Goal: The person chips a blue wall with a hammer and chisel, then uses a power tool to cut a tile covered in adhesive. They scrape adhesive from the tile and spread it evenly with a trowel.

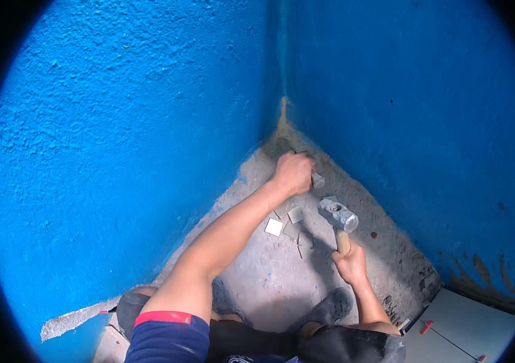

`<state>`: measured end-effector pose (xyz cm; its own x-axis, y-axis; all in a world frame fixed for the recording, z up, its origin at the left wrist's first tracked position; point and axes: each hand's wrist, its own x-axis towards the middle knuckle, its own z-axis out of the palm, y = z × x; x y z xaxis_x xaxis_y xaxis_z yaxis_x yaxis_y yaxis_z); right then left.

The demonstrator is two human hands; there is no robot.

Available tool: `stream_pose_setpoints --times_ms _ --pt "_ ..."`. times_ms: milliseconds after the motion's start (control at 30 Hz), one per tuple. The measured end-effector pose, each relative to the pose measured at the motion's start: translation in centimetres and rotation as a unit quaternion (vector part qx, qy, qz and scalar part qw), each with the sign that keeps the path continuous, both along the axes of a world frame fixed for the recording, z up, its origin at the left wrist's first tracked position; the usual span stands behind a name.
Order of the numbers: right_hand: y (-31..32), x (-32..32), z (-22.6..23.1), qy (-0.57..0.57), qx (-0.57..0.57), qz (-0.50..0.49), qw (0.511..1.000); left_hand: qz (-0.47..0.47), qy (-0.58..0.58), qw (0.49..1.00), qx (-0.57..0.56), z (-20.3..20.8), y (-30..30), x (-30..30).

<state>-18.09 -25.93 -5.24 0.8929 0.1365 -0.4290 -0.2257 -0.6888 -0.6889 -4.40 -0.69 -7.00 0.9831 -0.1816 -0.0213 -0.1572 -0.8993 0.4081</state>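
My left hand (pixel 294 172) is closed round a chisel (pixel 318 180) low in the corner where two blue walls meet. The chisel's blunt end sticks out on the right of my fist; its other end is mostly hidden by the hand. Lower and to the right, my right hand (pixel 352 264) grips the wooden handle of a club hammer (pixel 338 216). The hammer's worn grey head is apart from the chisel. Between my arms, a white tile piece (pixel 273 227) and several greyish square pieces (pixel 292 230) lie on the rough floor.
The blue walls (pixel 118 133) (pixel 414 133) close in on both sides, with a bare concrete strip along their base. Large pale tiles (pixel 463 327) with red clips (pixel 426 327) lie at the lower right. My dark shoes (pixel 332 307) rest on the floor close by.
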Motion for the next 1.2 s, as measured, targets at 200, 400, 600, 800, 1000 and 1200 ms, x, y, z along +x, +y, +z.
stream_pose_setpoints --times_ms 200,400,600,800,1000,1200 --pt "-0.2 -0.5 0.6 0.018 -0.003 -0.023 1.0 0.018 -0.013 1.0 0.004 0.3 1.1 2.2" --pt "-0.3 1.3 8.2 -0.197 0.17 -0.06 0.964 0.031 -0.014 0.998 0.047 0.8 0.9 3.6" --pt "3.3 7.9 0.8 -0.217 -0.017 0.053 0.975 0.001 -0.013 1.0 0.005 0.8 0.8 4.3" --pt "0.9 1.6 0.0 -0.014 0.039 0.013 0.999 -0.047 -0.017 0.999 0.001 -3.1 0.4 -1.4" --pt "-0.7 -1.9 -1.3 0.064 0.048 -0.061 0.995 -0.049 -0.041 0.998 -0.021 -1.3 0.6 -1.3" --pt "-0.7 -1.8 -1.4 0.071 0.064 -0.088 0.991 -0.002 -0.069 0.993 -0.091 -1.2 1.6 0.8"
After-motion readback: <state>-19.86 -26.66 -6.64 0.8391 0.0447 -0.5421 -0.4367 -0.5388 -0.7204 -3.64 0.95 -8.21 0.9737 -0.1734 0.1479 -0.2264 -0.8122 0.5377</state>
